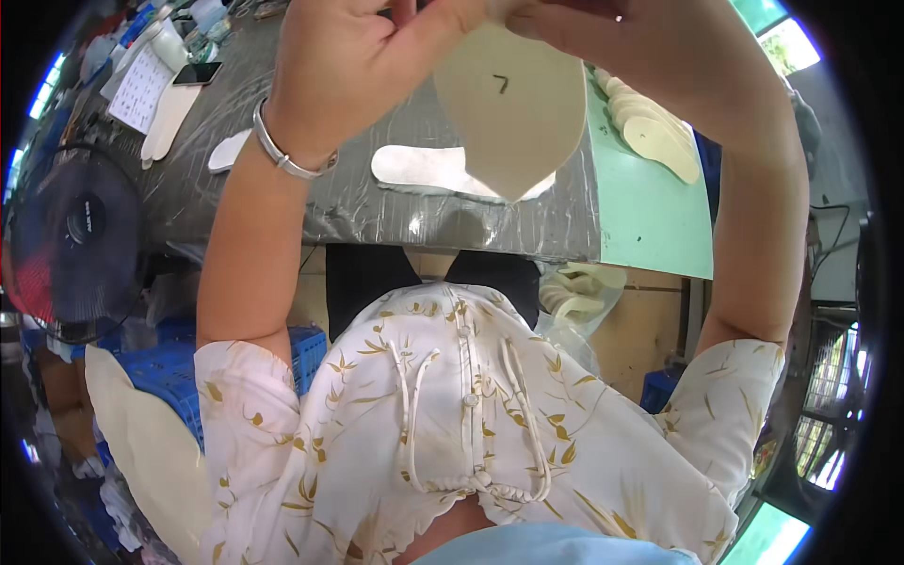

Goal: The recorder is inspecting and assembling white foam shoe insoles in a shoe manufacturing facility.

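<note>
A flat cream sheet piece (513,113) with a pointed lower end and a small dark mark hangs in front of me, above the table. My left hand (363,71), with a silver bangle at its wrist, is closed at the piece's upper edge. From the other side my right hand (621,42) pinches that same edge; the top of the picture cuts off some fingers. Behind the piece, a white insole (414,168) lies on the plastic-covered table (377,217), partly hidden. Another pale insole (226,151) shows beside my left wrist.
Overlapping cream insoles (650,141) rest on a green mat (650,221) at right. A phone (198,73) and paper sheet (141,89) lie far left. A fan (75,231), blue crate (169,391) and large cream sheet (146,452) stand left; a plastic bag (579,325) sits below the table.
</note>
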A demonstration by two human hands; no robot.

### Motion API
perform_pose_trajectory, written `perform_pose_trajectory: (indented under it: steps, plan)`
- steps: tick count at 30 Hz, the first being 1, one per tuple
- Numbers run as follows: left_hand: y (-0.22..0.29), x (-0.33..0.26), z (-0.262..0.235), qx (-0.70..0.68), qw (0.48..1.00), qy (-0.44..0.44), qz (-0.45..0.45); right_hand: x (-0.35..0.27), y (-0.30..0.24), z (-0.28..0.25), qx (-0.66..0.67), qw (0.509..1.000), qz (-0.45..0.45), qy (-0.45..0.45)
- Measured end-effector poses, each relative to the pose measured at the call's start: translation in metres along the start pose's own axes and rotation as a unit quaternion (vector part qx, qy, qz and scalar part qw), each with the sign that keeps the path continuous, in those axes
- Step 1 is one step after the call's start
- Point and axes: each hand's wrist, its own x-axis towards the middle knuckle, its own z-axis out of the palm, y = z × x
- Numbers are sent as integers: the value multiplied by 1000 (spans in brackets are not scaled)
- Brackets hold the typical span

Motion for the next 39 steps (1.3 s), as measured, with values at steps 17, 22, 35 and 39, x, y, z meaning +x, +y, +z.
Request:
perform_pose_trajectory:
  steps: [17, 22, 35, 39]
  plan:
    - [-85, -170, 20, -519, 683, 172, -485, -113, 120, 70, 458, 824, 260, 210]
    - [-77, -183, 7, -403, 693, 160, -576, -153, 113, 121, 482, 751, 430, 136]
    - [-71, -229, -3, -119, 732, 112, -661, -171, 90, 191, 434, 701, 565, -28]
    - [-88, -233, 0, -73, 756, 90, -644, -170, 102, 204, 455, 693, 559, -31]
